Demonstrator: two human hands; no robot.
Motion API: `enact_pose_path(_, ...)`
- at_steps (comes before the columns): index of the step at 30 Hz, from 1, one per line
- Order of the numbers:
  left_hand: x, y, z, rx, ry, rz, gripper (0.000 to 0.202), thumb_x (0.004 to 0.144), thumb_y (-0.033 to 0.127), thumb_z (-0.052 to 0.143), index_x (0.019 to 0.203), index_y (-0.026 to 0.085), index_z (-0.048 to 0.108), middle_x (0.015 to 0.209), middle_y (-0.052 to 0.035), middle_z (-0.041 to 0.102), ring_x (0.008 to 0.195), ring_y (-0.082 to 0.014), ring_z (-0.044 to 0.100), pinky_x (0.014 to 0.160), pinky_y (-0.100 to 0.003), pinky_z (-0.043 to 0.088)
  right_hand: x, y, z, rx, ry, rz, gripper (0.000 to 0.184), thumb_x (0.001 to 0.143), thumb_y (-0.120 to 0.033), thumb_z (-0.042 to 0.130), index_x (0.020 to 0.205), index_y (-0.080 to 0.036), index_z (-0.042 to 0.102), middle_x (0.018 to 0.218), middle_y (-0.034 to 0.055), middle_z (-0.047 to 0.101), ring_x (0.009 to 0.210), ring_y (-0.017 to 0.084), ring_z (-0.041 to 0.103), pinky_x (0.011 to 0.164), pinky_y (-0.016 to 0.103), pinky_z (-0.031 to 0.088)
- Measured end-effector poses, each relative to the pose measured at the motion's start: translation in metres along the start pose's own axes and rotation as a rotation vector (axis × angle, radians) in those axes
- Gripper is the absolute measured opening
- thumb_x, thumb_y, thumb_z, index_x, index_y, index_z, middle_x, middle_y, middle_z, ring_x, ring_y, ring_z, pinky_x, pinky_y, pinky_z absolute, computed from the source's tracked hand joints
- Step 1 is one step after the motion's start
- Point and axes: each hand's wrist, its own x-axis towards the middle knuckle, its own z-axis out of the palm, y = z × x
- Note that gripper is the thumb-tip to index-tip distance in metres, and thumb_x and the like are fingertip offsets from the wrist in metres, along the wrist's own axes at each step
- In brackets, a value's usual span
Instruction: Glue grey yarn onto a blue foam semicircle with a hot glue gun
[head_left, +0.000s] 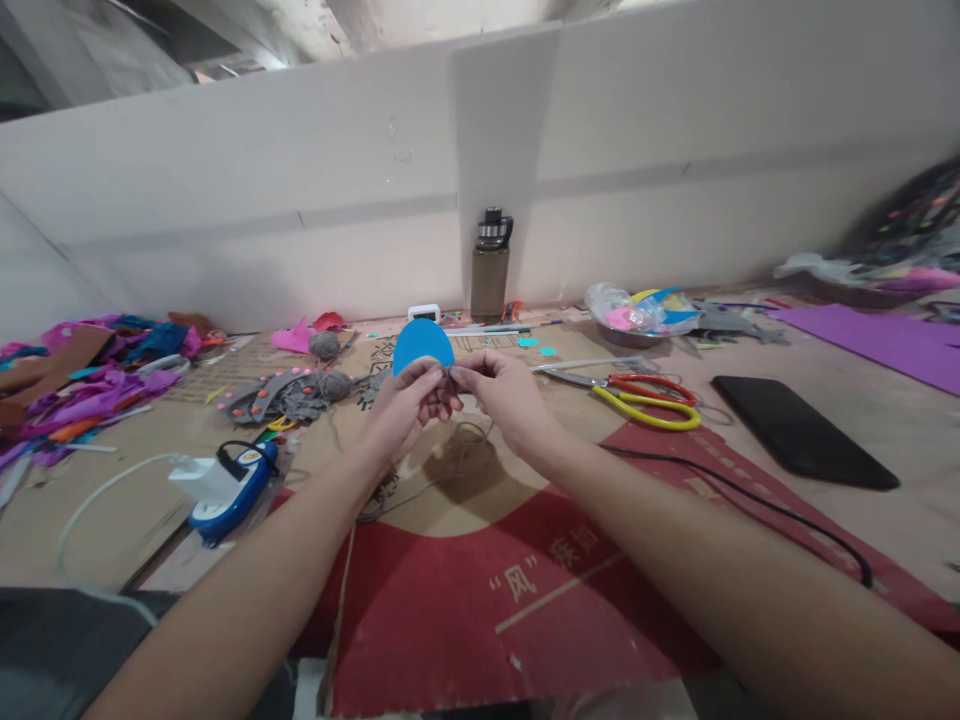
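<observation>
A round blue disc point(423, 345), flat like foam or card, stands upright between my hands above the cardboard. My left hand point(409, 402) is closed on its lower edge, thumb against the front. The fingers of my right hand point(501, 397) are pinched together close beside the disc's lower right edge, fingertips almost touching the left ones. What that pinch holds is too small to make out. Grey yarn point(427, 488) trails loosely on the cardboard below my hands.
Red-and-tan cardboard point(480, 610) covers the table's front. Red-and-yellow-handled scissors point(645, 400), a cable and a black phone point(802, 430) lie right. A bottle point(489, 275) stands by the wall. Left are a blue power strip point(236, 495), grey yarn balls point(324, 346) and coloured scraps point(112, 370).
</observation>
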Motion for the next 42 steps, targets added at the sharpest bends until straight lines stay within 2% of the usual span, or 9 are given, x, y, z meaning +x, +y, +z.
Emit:
enact_pose_path(4,0.001,-0.001,0.000,0.129,0.000,0.040,0.020,0.076,0.031,0.066,0.078,0.014,0.056,0.065,-0.0018,0.061,0.056,-0.0106,0.061,0.046,-0.019,0.040,0.001,0.001,-0.001,-0.064,0.006,-0.044,0.010,0.072,-0.027,0.060,0.072,-0.017,0.060,0.066,-0.0001,0.060,0.059,0.011,0.054,0.060,0.027,0.043)
enact_pose_path(9,0.004,-0.003,-0.003,0.226,0.087,0.043,0.021,0.075,0.030,0.067,0.076,0.013,0.055,0.059,-0.0013,0.060,0.051,-0.0101,0.060,0.041,-0.017,0.037,-0.001,0.001,-0.001,-0.165,0.017,-0.129,0.011,0.075,-0.027,0.057,0.077,-0.017,0.062,0.074,0.0018,0.063,0.068,0.013,0.057,0.068,0.029,0.045)
enact_pose_path(15,0.002,0.000,-0.001,0.198,0.166,0.041,0.020,0.075,0.030,0.066,0.079,0.013,0.056,0.077,-0.0059,0.066,0.050,-0.0074,0.059,0.034,-0.015,0.030,-0.004,-0.004,-0.005,-0.294,0.063,-0.197,0.011,0.077,-0.028,0.057,0.076,-0.017,0.060,0.071,0.0005,0.061,0.063,0.012,0.051,0.061,0.027,0.041)
enact_pose_path(19,0.002,0.000,0.000,0.171,0.182,0.010,0.015,0.076,0.025,0.065,0.079,0.013,0.055,0.082,-0.0080,0.068,0.057,-0.0095,0.063,0.040,-0.015,0.040,-0.005,-0.004,-0.008,-0.325,0.049,-0.221,0.010,0.078,-0.026,0.055,0.076,-0.018,0.059,0.071,0.0007,0.062,0.062,0.012,0.051,0.061,0.027,0.041)
enact_pose_path(25,0.003,0.003,0.000,0.056,0.220,-0.016,0.014,0.073,0.018,0.066,0.078,0.013,0.054,0.070,-0.0050,0.068,0.057,-0.0115,0.065,0.054,-0.020,0.051,-0.005,0.000,-0.009,-0.401,0.022,-0.265,0.012,0.080,-0.027,0.053,0.077,-0.018,0.060,0.074,0.0008,0.062,0.066,0.012,0.052,0.065,0.027,0.041)
enact_pose_path(29,0.003,0.006,-0.003,0.020,0.231,-0.024,0.017,0.071,0.019,0.068,0.079,0.014,0.054,0.070,-0.0048,0.069,0.058,-0.0125,0.066,0.053,-0.019,0.050,-0.002,0.011,-0.013,-0.412,-0.020,-0.259,0.016,0.081,-0.031,0.051,0.078,-0.018,0.060,0.075,0.0011,0.061,0.068,0.013,0.052,0.064,0.027,0.039)
enact_pose_path(34,0.004,0.011,-0.008,0.011,0.288,-0.014,0.020,0.068,0.020,0.069,0.079,0.015,0.053,0.074,-0.0052,0.070,0.057,-0.0125,0.066,0.044,-0.016,0.045,0.004,0.024,-0.019,-0.466,-0.116,-0.184,0.017,0.080,-0.033,0.053,0.074,-0.019,0.061,0.065,-0.0018,0.056,0.061,0.012,0.047,0.059,0.025,0.035)
enact_pose_path(38,0.008,0.013,-0.013,-0.012,0.350,0.032,0.014,0.069,0.016,0.066,0.076,0.013,0.054,0.070,-0.0054,0.069,0.059,-0.0124,0.066,0.055,-0.020,0.051,0.011,0.017,-0.031,-0.605,-0.286,-0.117,0.025,0.082,-0.038,0.050,0.073,-0.020,0.063,0.063,-0.0017,0.057,0.059,0.013,0.048,0.057,0.025,0.034)
enact_pose_path(42,0.010,0.012,-0.016,-0.016,0.351,0.067,0.013,0.071,0.017,0.065,0.077,0.011,0.056,0.073,-0.0074,0.069,0.062,-0.0124,0.066,0.059,-0.021,0.052,0.023,0.008,-0.050,-0.841,-0.103,-0.142,0.027,0.087,-0.038,0.046,0.078,-0.019,0.064,0.076,0.0046,0.066,0.068,0.017,0.056,0.064,0.028,0.038)
